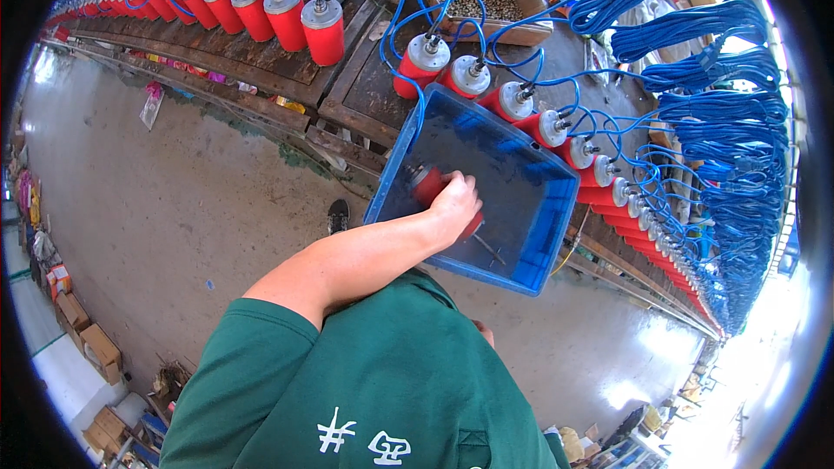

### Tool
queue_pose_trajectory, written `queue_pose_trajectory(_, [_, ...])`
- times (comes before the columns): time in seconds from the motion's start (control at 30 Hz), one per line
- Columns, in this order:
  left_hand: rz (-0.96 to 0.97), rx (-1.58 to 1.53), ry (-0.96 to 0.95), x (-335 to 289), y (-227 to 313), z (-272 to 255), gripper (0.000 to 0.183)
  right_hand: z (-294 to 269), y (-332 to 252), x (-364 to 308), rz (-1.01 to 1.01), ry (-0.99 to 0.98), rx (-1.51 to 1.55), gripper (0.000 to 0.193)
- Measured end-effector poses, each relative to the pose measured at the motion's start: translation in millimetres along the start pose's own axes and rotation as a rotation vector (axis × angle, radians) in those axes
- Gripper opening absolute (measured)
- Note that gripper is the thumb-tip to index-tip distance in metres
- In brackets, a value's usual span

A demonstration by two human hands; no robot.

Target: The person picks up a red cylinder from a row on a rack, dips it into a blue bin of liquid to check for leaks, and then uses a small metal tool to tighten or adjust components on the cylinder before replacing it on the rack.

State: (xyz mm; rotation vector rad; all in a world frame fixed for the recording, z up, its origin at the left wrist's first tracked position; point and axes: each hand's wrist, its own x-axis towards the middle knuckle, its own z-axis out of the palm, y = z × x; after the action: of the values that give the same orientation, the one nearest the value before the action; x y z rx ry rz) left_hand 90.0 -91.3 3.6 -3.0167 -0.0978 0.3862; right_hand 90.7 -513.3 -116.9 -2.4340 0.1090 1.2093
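Head view, the only one we have. We see the left hand (456, 204) reaching down into a blue tub (560, 239), fingers curled over a red cylinder (426, 188) and gripping it near its middle. The cylinder is inside the tub, toward the near left wall; its silvery end points up and left, and a bit of red also shows below the hand. We can't tell if it touches the bottom. As for the right hand, we can't tell its state: just a small patch of skin (485, 333) shows at the edge of the green shirt (382, 373), and we can't say which part it is.

In the tub, right of the hand, we note a thin greyish stick (489, 248) lying at a slant. A blue cable (421, 113) hangs over the tub's upper left rim.

Just beyond the tub, a row of red cylinders with silvery tops (514, 102) runs off to the right, blue cables attached. We see another red row (322, 32) on the dark bench (261, 59) at upper left. Behind the nearer row sits an open box (526, 33) with many small brownish pieces in it. Bundles of blue cable (721, 139) line the right side. Below the bench at left we see concrete floor (191, 208) and a black shoe (339, 214).
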Motion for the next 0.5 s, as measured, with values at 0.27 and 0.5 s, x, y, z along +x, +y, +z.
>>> queue_pose_trajectory(0.27, [-0.004,0.005,-0.015,-2,-2,-3,0.035,1,-4,-4,0.013,0.015,-0.022,0.039])
queue_pose_trajectory(0.5, [0.013,-0.001,0.003,-1,-2,0,0.036,-1,12,14,0.007,-0.035,0.014,0.039])
